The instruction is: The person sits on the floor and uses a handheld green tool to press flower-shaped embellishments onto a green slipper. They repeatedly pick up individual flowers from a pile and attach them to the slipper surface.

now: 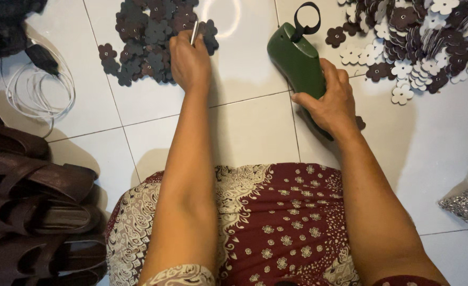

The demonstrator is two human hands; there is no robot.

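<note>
Seated on the tiled floor [244, 127], the left hand [190, 62] pinched a metal punch [194, 33] over dark leather flowers [138, 32] while the right hand [332, 103] gripped a green shoe last [296, 59], unworked flowers [424, 42] still heaped at the floor's far right.

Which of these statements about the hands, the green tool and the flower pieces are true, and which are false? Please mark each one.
1. The right hand grips a dark green tool. True.
2. The left hand lies flat and empty on the floor. False: it holds a thin metal rod over the dark flower pieces.
3. The heap of flower pieces at the upper right mixes white and dark ones. True.
4. Dark sandals are stacked on the right. False: they are on the left.
</note>
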